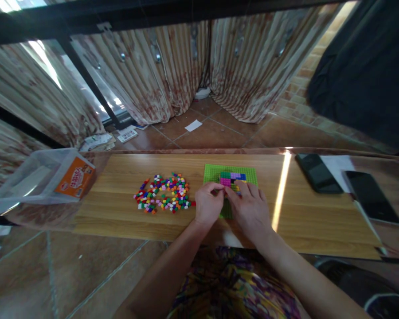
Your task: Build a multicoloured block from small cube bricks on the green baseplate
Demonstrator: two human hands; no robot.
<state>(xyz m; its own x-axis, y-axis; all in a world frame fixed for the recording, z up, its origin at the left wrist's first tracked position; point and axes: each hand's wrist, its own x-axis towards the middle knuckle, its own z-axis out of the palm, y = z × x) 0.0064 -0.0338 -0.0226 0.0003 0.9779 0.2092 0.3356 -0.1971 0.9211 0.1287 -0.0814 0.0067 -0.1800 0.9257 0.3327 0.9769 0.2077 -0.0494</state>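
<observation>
A bright green studded baseplate point(231, 168) lies on the wooden board, carrying a low build of toy bricks point(225, 181) in pink, green, lilac, blue, yellow and black. My left hand point(209, 201) is closed in a pinch at the build's left front edge; whatever is between its fingertips is too small to make out. From the right, my right hand point(252, 212) grips the build, its fingers over the top and its thumb close to the left fingertips. Part of the build and the baseplate's front are hidden under my hands. Left of them lies a loose pile of small coloured bricks point(179, 186).
The wooden board point(126, 226) spans the low table. A clear plastic box point(33, 195) with an orange label stands at the left end. Two dark phones point(319, 173) and white paper point(337, 166) lie at the right. Curtains point(166, 75) hang beyond the table.
</observation>
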